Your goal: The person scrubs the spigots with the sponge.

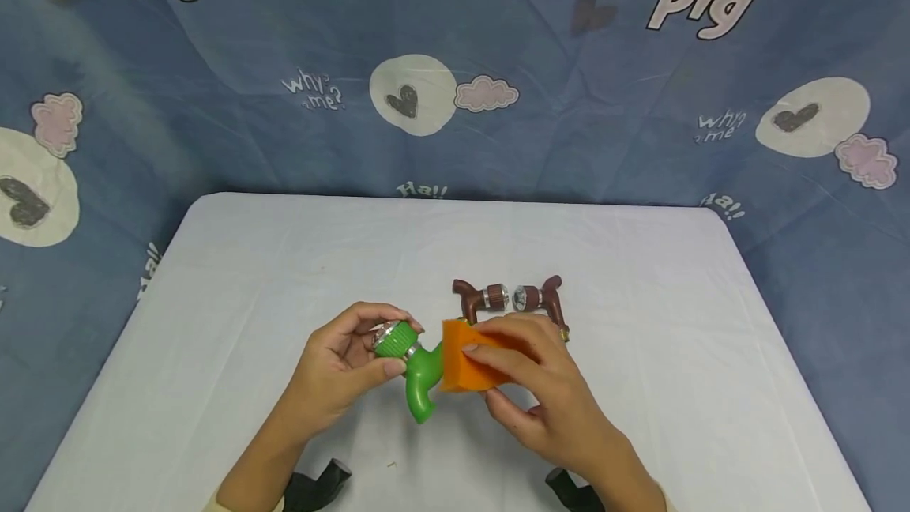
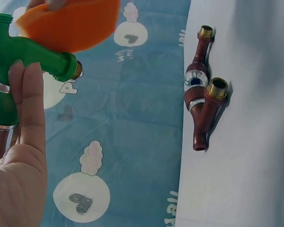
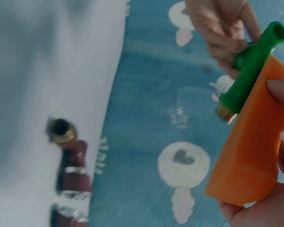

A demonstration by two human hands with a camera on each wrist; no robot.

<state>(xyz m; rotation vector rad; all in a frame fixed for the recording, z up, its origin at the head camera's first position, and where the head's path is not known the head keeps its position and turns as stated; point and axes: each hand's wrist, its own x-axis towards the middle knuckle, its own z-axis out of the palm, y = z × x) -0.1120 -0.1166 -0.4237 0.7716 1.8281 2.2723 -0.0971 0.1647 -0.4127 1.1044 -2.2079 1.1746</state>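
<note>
My left hand (image 1: 341,362) holds a green tap (image 1: 423,374) by its ribbed knob, thumb on one side and fingers on the other. The tap's spout points down toward the table, and its brass threaded end (image 2: 78,70) shows in the left wrist view. In my right hand (image 1: 543,389) is an orange sponge (image 1: 465,358), pinched between thumb and fingers. One face of the sponge lies against the green tap's body, as the right wrist view shows. Behind the hands, two brown taps (image 1: 472,299) (image 1: 549,300) lie on the table with their knobs facing each other.
A white cloth (image 1: 249,275) covers the table. Blue printed fabric (image 1: 284,148) hangs behind its far edge. Black wrist mounts (image 1: 316,487) show at both forearms. A tiny brownish scrap (image 1: 392,464) lies on the cloth near the front.
</note>
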